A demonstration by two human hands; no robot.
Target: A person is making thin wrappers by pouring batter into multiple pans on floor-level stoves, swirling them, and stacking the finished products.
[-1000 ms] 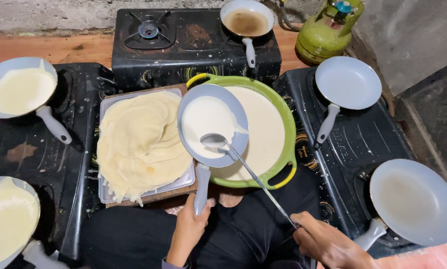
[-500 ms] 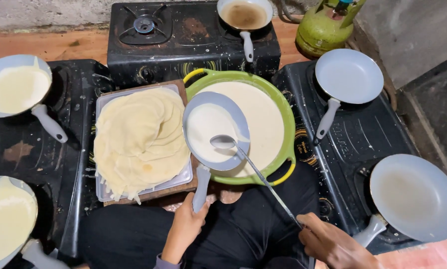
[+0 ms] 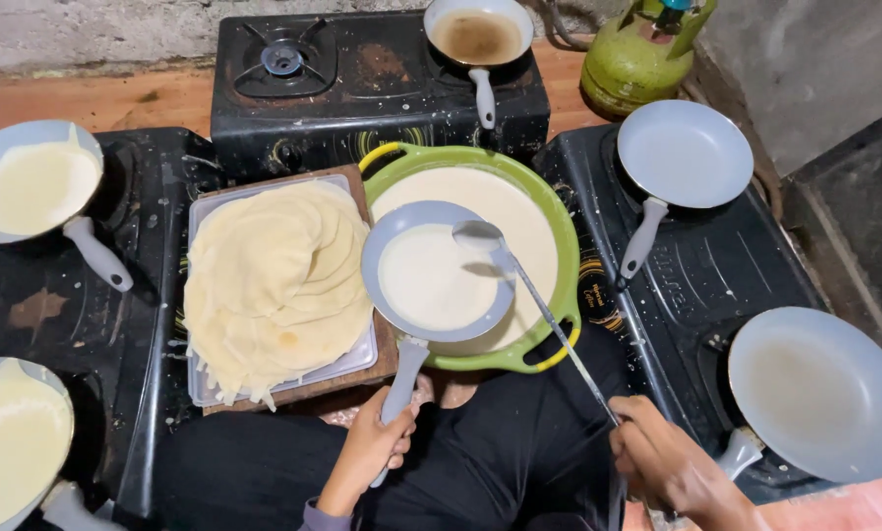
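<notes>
A small grey pan point(image 3: 439, 271) with a thin layer of pale batter in it is held by its handle in the left hand point(image 3: 374, 444), whose fingers are wrapped tight around the handle. The pan is held over the near left part of a big green bowl point(image 3: 562, 258), which is full of the same pale batter. A long metal ladle point(image 3: 531, 300) is gripped at its far end by the right hand point(image 3: 665, 464), which is closed around it. The cup of the ladle is held just above the far right rim of the small pan, over the bowl. Just left of the bowl, a tall stack of thin pancakes point(image 3: 275, 285) is seen on a clear tray point(image 3: 350, 360), and the tray is set on a wooden board point(image 3: 386, 352). Black stoves are placed all around. On the left, two pans with batter are seen, one far point(image 3: 33, 183) and one near point(image 3: 14, 438). On the right, two more grey pans are seen, one far point(image 3: 684, 155) and one near point(image 3: 820, 389). At the far side, a pan with brown liquid point(image 3: 479, 35) is set on a stove point(image 3: 372, 81), and a green gas bottle point(image 3: 638, 61) is stood to its right.
</notes>
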